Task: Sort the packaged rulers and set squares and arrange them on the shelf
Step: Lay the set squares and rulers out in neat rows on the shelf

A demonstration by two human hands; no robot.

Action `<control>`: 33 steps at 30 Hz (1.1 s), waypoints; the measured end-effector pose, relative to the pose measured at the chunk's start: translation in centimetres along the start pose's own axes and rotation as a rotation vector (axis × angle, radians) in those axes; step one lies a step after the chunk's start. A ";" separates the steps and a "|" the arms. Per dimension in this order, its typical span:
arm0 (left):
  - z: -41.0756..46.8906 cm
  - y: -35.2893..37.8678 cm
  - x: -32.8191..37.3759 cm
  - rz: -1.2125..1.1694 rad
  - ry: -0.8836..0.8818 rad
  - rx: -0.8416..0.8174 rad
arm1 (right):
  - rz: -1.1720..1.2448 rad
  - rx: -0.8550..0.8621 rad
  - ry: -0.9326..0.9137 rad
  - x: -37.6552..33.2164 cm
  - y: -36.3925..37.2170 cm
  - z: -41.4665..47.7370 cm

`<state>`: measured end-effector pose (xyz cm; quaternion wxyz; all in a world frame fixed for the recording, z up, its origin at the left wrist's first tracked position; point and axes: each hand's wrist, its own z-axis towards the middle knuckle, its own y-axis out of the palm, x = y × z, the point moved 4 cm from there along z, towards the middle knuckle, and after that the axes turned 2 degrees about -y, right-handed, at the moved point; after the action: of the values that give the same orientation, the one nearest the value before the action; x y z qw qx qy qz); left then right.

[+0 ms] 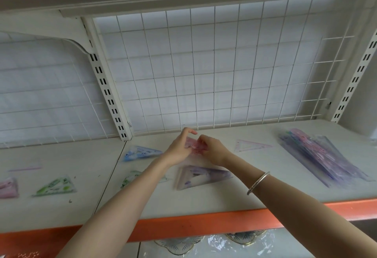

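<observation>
Both hands are gripping one pink pack (192,145) near the back of the shelf (204,206), about midway along it. The left hand (178,150) and right hand (213,151) are each pinching a side of it with curled fingers, though whether the pack is resting on the shelf or hanging just above it cannot be told. It is showing as a small translucent pink triangle with dark print, blurred and mostly hidden by the fingers. It is probably weighing next to nothing: thin, stiff plastic in a slick clear sleeve, likely to slide under a flat palm, so pinching it at the edges or a corner seems the safest hold, minding the sharp points. Around it are lying a blue pack (140,153) to the left, a purple pack (202,176) just in front, a green pack (55,186) further left, a bare set square (252,145) to the right, and an unsorted stack (318,155) beyond that.
</observation>
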<state>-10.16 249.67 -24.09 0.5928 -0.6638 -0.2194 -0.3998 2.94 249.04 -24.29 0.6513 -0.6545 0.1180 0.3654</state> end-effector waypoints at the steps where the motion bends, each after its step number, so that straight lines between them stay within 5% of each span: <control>1: -0.1 0.0 0.0 0.016 0.007 -0.002 | -0.043 -0.006 0.004 0.1 0.1 0.0; 8: -0.4 0.6 0.3 0.129 -0.053 0.069 | -0.139 -0.056 -0.027 -0.2 0.5 -0.1; 16: -1.0 -0.2 2.0 0.827 -0.110 0.266 | -0.221 -0.018 -0.041 0.2 0.3 -0.3; 20: -0.9 0.1 2.3 0.773 -0.189 0.273 | -0.490 0.043 -0.045 0.0 -0.2 -0.6; 33: -1.0 0.5 2.1 0.667 -0.191 0.317 | -0.748 0.162 -0.171 -3.6 0.0 -0.8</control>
<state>-8.82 248.20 -22.78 0.7627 -0.6329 -0.1047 -0.0822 0.66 247.13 -22.06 0.7966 -0.5659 -0.1551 0.1453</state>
